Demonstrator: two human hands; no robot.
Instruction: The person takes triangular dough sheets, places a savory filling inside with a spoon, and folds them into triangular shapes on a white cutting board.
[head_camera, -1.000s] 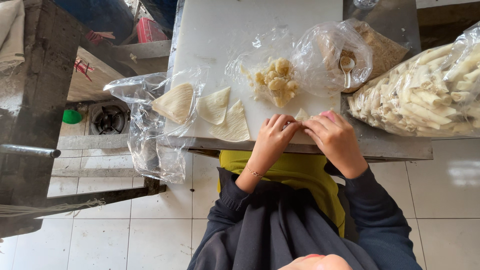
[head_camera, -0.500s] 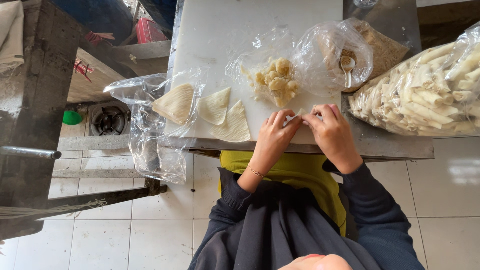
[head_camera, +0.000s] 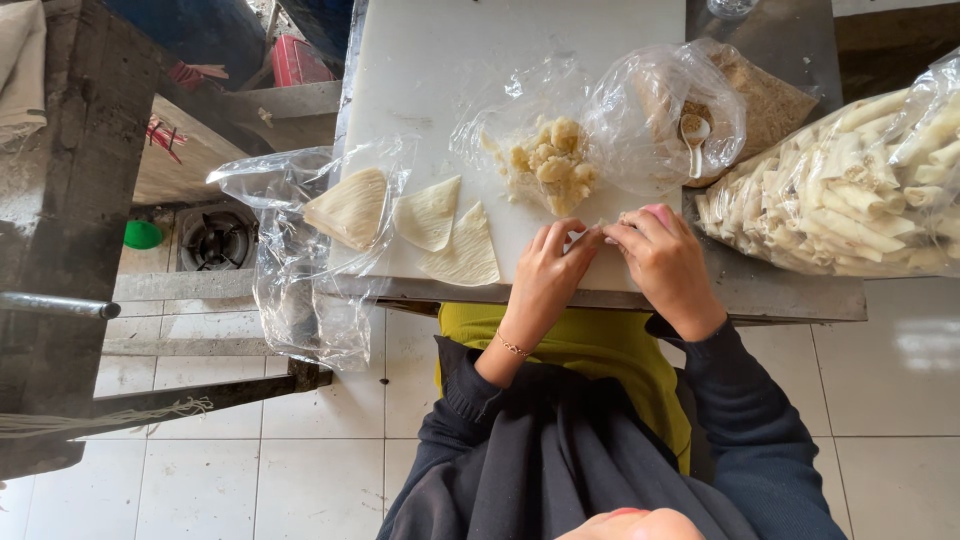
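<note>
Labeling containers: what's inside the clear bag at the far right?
The clear bag is packed with pale rolled wrappers stacked lengthwise. Lower layers and the bag's far end are hidden or out of frame.

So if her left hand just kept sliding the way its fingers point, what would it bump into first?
Probably the lump of yellowish filling just beyond the left hand; the small wrapper piece at its fingertips is already touched. Depth is hard to judge.

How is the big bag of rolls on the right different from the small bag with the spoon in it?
The big bag of rolls is packed full of pale rolled pieces; the small bag with the spoon holds brown crumbs and looks mostly empty. The big bag lies beside the white board; the small bag lies partly on it. Both are clear plastic.
</note>
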